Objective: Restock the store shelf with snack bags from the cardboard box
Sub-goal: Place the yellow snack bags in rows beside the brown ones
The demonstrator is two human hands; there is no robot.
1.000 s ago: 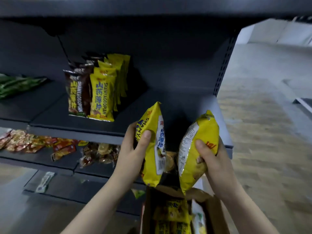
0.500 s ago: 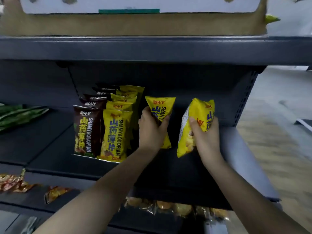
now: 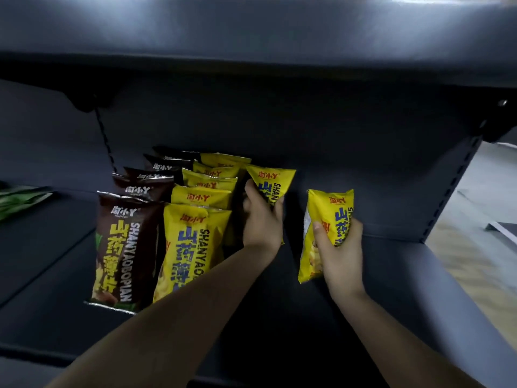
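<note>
My fingers (image 3: pixel 279 204) on the left hand (image 3: pixel 261 219) grasp a yellow snack bag (image 3: pixel 272 182) upright at the far end of the shelf (image 3: pixel 419 275), just right of the yellow row (image 3: pixel 195 239). My right hand (image 3: pixel 340 252) grips a second yellow bag (image 3: pixel 327 219), tilted, farther right and apart from the first. A brown row (image 3: pixel 126 242) stands left of the yellow row.

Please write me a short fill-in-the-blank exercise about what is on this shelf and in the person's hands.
1. Each hand, left hand and right hand, holds a ____ snack bag.
2. The row left of the yellow row on the shelf is ____.
3. The left hand's bag sits ____ back than the right hand's bag.

Missing words: yellow; brown; farther
</note>
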